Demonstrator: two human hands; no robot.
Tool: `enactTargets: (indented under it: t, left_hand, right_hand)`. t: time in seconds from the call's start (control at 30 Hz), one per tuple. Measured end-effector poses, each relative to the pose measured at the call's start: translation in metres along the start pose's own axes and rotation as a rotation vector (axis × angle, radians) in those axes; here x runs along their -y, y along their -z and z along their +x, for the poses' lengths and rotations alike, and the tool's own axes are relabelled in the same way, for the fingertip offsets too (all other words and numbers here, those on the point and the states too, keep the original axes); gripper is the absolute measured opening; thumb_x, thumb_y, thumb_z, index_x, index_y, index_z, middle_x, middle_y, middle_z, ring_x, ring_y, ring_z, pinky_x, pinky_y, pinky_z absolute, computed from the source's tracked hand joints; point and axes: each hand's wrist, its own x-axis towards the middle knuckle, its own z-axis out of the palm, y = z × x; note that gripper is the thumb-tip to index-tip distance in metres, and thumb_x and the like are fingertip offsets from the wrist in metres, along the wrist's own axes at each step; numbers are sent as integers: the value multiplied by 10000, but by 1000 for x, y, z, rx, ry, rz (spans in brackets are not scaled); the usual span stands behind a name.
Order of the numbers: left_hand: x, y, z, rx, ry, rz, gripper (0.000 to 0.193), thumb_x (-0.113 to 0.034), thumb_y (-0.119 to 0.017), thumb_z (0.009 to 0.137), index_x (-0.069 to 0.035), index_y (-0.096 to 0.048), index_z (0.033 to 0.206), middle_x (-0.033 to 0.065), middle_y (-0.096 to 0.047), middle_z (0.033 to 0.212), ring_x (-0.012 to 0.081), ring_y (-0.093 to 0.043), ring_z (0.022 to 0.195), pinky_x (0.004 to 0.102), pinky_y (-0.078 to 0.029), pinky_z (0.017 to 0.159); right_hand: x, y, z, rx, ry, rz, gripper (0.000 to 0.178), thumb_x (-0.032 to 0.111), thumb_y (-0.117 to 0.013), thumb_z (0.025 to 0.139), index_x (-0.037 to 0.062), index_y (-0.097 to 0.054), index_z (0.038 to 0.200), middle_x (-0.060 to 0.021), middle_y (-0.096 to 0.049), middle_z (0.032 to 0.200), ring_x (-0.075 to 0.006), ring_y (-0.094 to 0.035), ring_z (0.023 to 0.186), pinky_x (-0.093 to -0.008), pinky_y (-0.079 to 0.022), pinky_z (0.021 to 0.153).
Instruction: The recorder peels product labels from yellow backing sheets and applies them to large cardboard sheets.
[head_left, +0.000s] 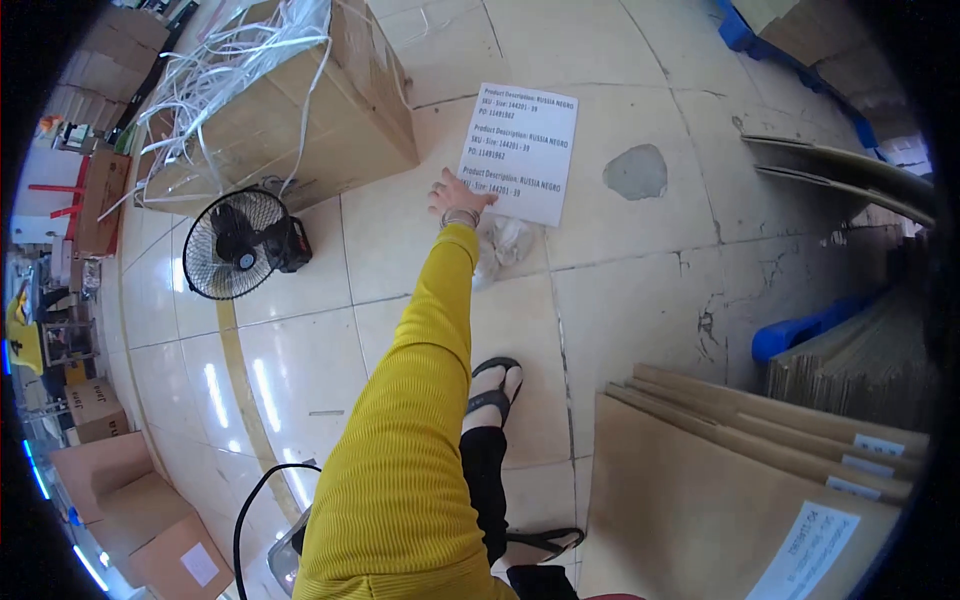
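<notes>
My left hand point(460, 195), at the end of a yellow ribbed sleeve, reaches far out over the floor. Its fingers are apart and nothing shows in them. A white printed sheet point(535, 150) lies on the tiles just beyond and to the right. The hand overlaps the sheet's lower left corner; I cannot tell whether it touches. By the wrist, a crumpled clear plastic bag point(510, 242) sits at the sheet's near edge, partly hidden behind the arm. My right hand is out of the picture.
A black fan point(235, 245) stands left of my arm, below a large cardboard box point(350, 130) heaped with white plastic straps point(255, 60). Flattened cartons point(690, 480) lean at the lower right, near a blue pallet point(810, 330). An open box point(135, 505) is at lower left.
</notes>
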Motion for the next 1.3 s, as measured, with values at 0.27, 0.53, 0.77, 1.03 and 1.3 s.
enactTargets:
  t: [0.27, 0.53, 0.77, 1.03, 1.3]
  left_hand:
    - [-1, -30, 31, 141, 37, 103, 760, -380, -839, 508, -78, -518, 1127, 147, -515, 1191, 314, -443, 1164, 523, -374, 911]
    - [-5, -4, -17, 411, -30, -1035, 364, 21, -608, 738, 42, -495, 1083, 185, -618, 963, 348, -643, 778, 454, -580, 553]
    - [-21, 146, -195, 815, -224, -1382, 320, 42, -538, 804, -16, -482, 1114, 134, -617, 969, 256, -643, 755, 349, -568, 531]
    - [-5, 294, -399, 1237, -814, -1300, 445, -56, -555, 859, -74, -332, 1243, 84, -577, 1036, 203, -618, 860, 326, -559, 583]
    - [14, 287, -423, 1544, -1005, -1103, 376, -1, -569, 833, -41, -443, 1186, 105, -583, 1097, 219, -581, 973, 382, -524, 772]
  right_hand:
    - [-28, 9, 17, 26, -232, -171, 324, 186, -645, 816, 18, -587, 1087, -104, -629, 915, -203, -566, 834, -321, -467, 733]
    - [33, -22, 0, -31, 153, -212, 307, 165, -648, 754, -59, -630, 963, -203, -631, 970, -273, -589, 844, -375, -474, 782]
    - [137, -92, -43, -345, 914, -69, 248, 210, -632, 807, 15, -643, 959, -160, -643, 846, -291, -617, 738, -397, -523, 629]
    - [285, -121, -168, 974, 685, 1237, 554, 192, -586, 829, -7, -347, 1288, -105, -506, 1164, -226, -502, 1042, -344, -472, 796]
    - [336, -103, -203, 392, 817, 1473, 382, -3, -623, 766, 2, -507, 1129, -84, -564, 1077, -172, -537, 962, -309, -446, 823]
